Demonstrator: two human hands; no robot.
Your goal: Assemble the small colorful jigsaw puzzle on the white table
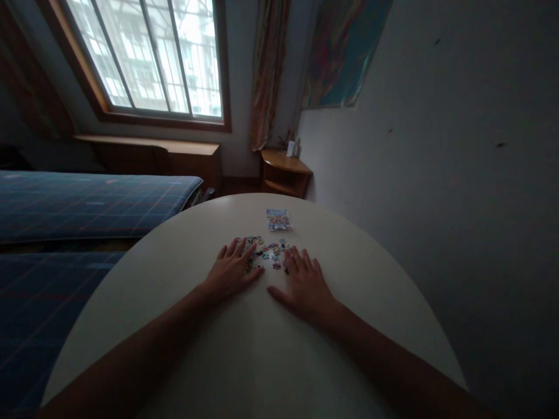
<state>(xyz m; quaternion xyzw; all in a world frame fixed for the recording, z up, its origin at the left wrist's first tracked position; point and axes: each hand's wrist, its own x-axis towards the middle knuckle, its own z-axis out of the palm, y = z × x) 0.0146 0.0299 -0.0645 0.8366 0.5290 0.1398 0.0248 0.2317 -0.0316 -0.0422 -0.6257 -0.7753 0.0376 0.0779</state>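
Several small jigsaw puzzle pieces lie scattered on a round white table. My left hand rests flat at their left side, fingers spread, with its fingertips over some of them. At the right edge of the pieces lies my right hand, its fingers stretched out and thumb apart. Both hands are open, and parts of the pile are hidden beneath the fingers. Just beyond the pieces is a small colourful picture packet, apart from both hands.
To the left stands a bed with a blue plaid mattress. A wooden corner shelf stands behind the table, near the white wall on the right. At the back, a wooden desk sits under a barred window.
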